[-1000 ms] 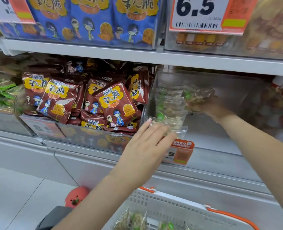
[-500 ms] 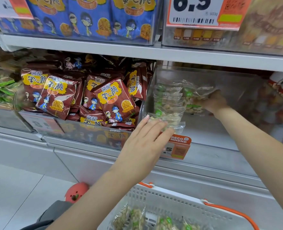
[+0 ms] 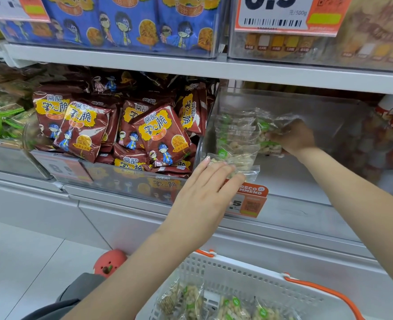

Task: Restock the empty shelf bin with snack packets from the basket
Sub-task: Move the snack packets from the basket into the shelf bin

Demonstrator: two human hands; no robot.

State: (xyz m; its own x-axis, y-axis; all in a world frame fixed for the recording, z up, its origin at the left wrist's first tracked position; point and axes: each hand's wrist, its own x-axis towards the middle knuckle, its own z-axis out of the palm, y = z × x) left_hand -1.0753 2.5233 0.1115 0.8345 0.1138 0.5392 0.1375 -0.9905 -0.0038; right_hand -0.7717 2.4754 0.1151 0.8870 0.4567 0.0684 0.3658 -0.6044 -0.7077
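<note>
Head view. The clear shelf bin (image 3: 306,116) sits on the shelf to the right of the bin of brown snack bags (image 3: 158,137). A row of clear snack packets (image 3: 236,144) stands along the bin's left wall, reaching its front edge. The left hand (image 3: 204,195) lies with fingers straight and close together, the fingertips pressing on the front packet at the front left corner of the bin; it grips nothing. The right hand (image 3: 293,137) is deeper in the bin, fingers curled round another packet (image 3: 268,132), which it holds beside the row. Below, the white basket (image 3: 248,273) with orange handles holds more packets of the same kind.

The step in hand looks like seating the held packet against the row. To do it well, the left hand should keep the row braced so that it does not slump forward over the bin's front edge, while the right hand slides its packet in flat against the others and lets go only once it stands.

The packets in the row stand on edge, long axis about upright, their broad faces toward the front of the bin and a little upward. The held packet is crumpled in the grip, so its lie cannot be told surely.
</note>
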